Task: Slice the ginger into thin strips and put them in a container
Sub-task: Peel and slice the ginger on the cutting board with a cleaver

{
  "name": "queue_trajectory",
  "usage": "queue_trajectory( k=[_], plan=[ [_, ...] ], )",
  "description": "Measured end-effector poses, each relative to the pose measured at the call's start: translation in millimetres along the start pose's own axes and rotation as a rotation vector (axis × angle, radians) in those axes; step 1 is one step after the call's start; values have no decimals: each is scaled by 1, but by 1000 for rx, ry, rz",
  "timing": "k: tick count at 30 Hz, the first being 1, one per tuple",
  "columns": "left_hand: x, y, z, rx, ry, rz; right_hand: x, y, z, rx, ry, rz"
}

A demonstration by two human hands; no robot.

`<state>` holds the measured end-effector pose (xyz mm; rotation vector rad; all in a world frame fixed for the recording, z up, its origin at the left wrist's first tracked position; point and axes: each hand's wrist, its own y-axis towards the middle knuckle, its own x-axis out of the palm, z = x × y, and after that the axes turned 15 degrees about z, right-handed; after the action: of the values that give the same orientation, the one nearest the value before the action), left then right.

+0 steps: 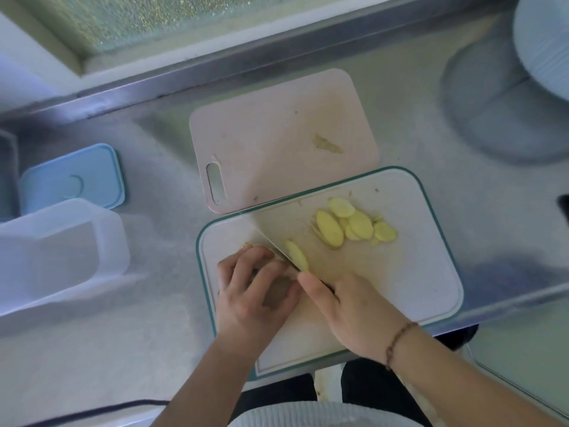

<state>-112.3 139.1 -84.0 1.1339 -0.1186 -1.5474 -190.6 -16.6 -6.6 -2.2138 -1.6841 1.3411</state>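
Observation:
On the white cutting board with a teal rim point(431, 288), my left hand point(252, 291) curls over a piece of ginger point(268, 254) and holds it down. My right hand point(348, 306) grips the handle of a wide-bladed knife point(277, 229), whose edge meets the ginger next to my left fingers. One fresh yellow slice point(297, 255) leans on the blade's right face. Several more slices point(354, 226) lie in an overlapping pile toward the board's far right. A clear, empty plastic container point(61, 251) stands on the counter to the left.
A pinkish cutting board point(277, 134) with a handle slot lies behind, carrying a small ginger scrap point(326, 143). A blue lid point(74, 180) rests behind the container. A stack of pale plates point(542, 41) sits at the far right. The steel counter edge runs along the near right.

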Motion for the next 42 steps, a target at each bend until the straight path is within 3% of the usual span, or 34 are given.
queue_trajectory(
  k=[8, 16, 22, 28, 42],
  plan=[
    [-3, 1, 0, -18, 17, -52, -39, -7, 29, 169, 90, 65],
    [-4, 0, 1, -38, -23, -62, -38, -37, 25, -52, -92, 99],
    [-1, -1, 0, 5, -31, -27, -36, -43, 34, 0, -139, 108],
    [-2, 0, 0, 10, -44, -15, -36, -42, 26, 84, 97, 18],
    [-2, 0, -2, -16, -83, 14, -24, -48, 11, -33, -33, 79]
  ],
)
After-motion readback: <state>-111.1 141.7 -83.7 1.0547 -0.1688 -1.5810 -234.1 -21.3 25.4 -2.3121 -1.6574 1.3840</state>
